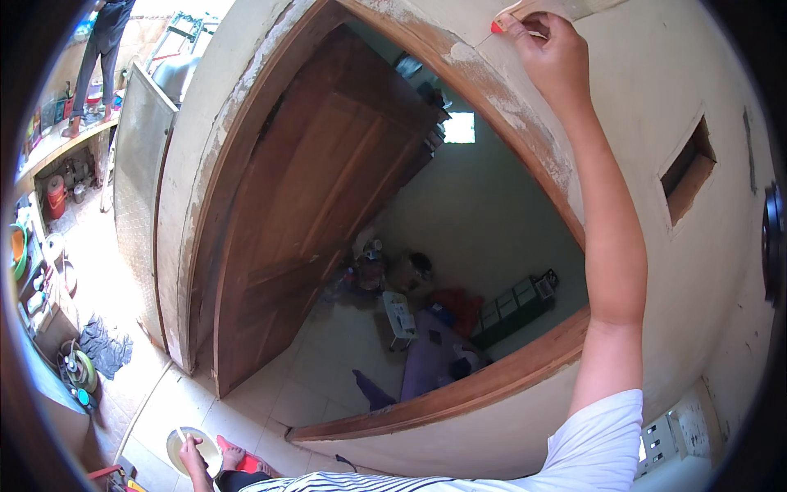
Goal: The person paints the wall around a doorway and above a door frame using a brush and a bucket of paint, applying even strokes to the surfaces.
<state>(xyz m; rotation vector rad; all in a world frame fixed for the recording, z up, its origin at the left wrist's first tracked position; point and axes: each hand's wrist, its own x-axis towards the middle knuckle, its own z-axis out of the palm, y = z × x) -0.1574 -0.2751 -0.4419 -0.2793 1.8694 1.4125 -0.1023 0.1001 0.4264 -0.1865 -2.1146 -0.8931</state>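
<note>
My right hand (556,52) is raised to the wall (664,80) above the door frame (513,147). Its fingers pinch a small flat tool with a red end (497,27), possibly a putty scraper; its full shape is hidden. Bare, rough patches (492,80) run along the wall beside the frame. Low at the left, my left hand (193,458) is closed around a pale stick-like handle (181,435). Below that hand is a white bucket (214,454) with pale contents. Whether the handle belongs to the bucket I cannot tell.
My bare feet (233,456) rest on a red surface (251,462). A brown wooden door (307,178) stands ajar into a dim room. A metal door (141,197) is beyond the left wall. Another person (101,55) stands on a ledge at upper left.
</note>
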